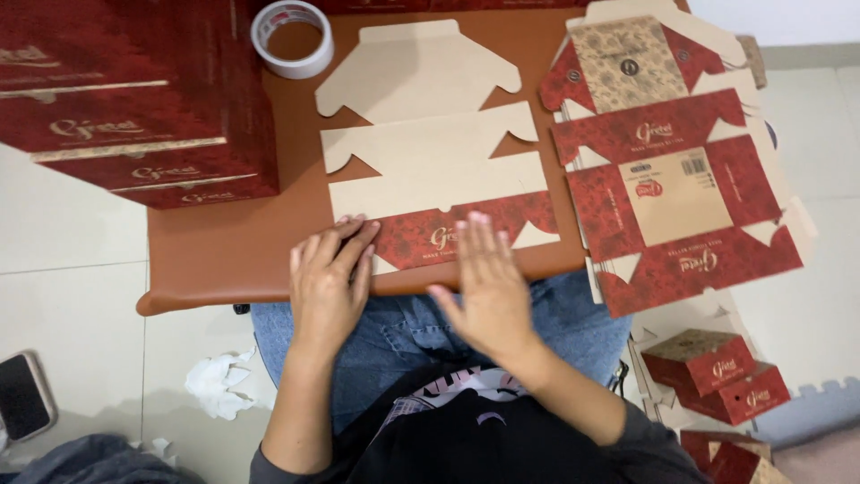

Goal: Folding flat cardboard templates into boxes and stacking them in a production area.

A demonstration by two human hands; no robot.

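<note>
A flat cardboard box blank [430, 161], tan inside and red patterned outside, lies on a brown low table [224, 242]. Its near flap [430, 237] is folded over, red side up. My left hand [327, 282] presses flat on the left end of that flap, fingers spread. My right hand [484, 278] lies flat on the flap's middle and right part, fingers pointing away from me. Neither hand grips anything.
A stack of unfolded red blanks [672, 179] lies at the right. A stack of red folded boxes [134, 99] stands at the back left, a tape roll [293, 38] beside it. Small assembled boxes [717, 372], crumpled tissue [219, 385] and a phone [22, 394] lie on the floor.
</note>
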